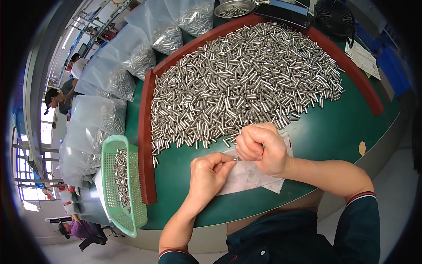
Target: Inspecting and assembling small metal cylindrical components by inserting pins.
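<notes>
My left hand [207, 174] is closed in a pinch, thumb against forefinger, with a small metal pin [237, 159] at its fingertips. Close beside it, my right hand [269, 148] is curled into a fist; whatever its fingers hold is hidden. Under both hands lies a whitish, smudged cloth or paper sheet [250, 178], near the table's front edge. Just beyond spreads a broad heap of short, shiny metal pins [246, 83] on the green table top [176, 176].
A dark red wooden rail [147, 132] borders the heap. Left of it stands a light green basket [137, 211] partly filled with pins. Several clear bags of pins [140, 57] line the far left. A metal bowl [235, 9] and black fan [335, 20] sit behind. Other people are at the left.
</notes>
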{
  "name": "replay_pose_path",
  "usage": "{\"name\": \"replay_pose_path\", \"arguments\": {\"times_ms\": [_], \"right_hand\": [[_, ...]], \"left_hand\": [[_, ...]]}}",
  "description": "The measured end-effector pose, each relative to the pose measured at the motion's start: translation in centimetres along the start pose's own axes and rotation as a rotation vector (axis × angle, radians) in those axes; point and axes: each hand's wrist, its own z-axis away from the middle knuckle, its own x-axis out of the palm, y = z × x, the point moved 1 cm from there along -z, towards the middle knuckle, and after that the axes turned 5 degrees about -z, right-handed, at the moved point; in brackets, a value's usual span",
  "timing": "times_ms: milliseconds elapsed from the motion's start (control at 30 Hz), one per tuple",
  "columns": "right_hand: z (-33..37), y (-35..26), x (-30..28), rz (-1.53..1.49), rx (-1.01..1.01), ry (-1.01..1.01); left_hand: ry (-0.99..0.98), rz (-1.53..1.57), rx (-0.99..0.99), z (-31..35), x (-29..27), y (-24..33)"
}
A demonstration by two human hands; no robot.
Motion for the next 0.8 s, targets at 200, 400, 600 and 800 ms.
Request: {"name": "replay_pose_path", "arguments": {"times_ms": [200,400,600,800], "right_hand": [[-0.1,0.2,0.2,-0.003,-0.002,-0.008],[0.0,0.4,0.2,0.008,-0.009,-0.010],[0.4,1.0,0.4,0.095,-0.066,0.004],[0.4,0.0,1.0,0.136,-0.083,-0.040]], "left_hand": [[-0.014,0.011,-0.017,0.0,-0.1,-0.3],[-0.015,0.011,-0.012,-0.1,-0.1,-0.1],[-0.021,-0.019,-0.003,-0.3,-0.2,0.3],[-0.009,0.072,-0.017,-0.2,-0.6,0.1]]}}
